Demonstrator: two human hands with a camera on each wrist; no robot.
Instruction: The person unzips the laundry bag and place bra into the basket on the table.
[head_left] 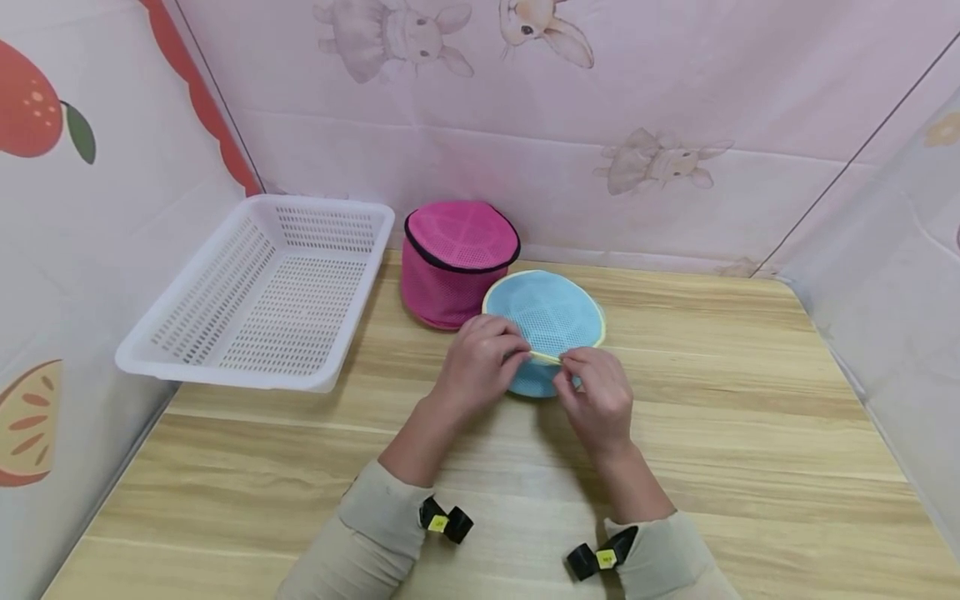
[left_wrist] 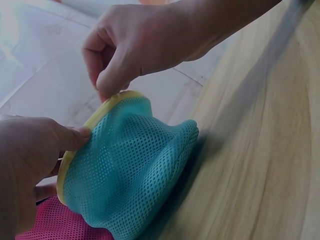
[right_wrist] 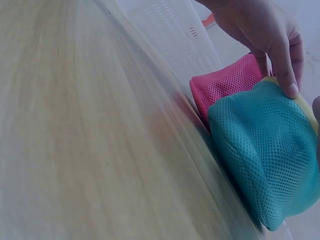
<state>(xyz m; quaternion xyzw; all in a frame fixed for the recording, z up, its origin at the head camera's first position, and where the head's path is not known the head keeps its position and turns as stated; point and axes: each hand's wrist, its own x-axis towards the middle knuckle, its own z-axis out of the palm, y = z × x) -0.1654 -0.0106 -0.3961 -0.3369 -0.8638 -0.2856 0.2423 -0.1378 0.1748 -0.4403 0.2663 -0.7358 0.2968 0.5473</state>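
A light-blue mesh laundry bag [head_left: 542,300] with yellow trim stands on the table in front of me, its round top tilted up. My left hand [head_left: 480,362] pinches the yellow edge at the front left. On the same edge, a short way to the right, the thumb and fingers of my right hand [head_left: 598,396] pinch the trim. In the left wrist view the bag's soft side [left_wrist: 135,155] sags and creases below both hands. The right wrist view shows its mesh wall [right_wrist: 265,145], with most of my right hand out of frame.
A pink mesh bag [head_left: 453,292] with black trim stands just behind and left of the blue one. To its left is a white perforated plastic basket [head_left: 341,325]. Printed cloth walls [head_left: 525,158] border the wooden table [head_left: 720,467] at the back and sides.
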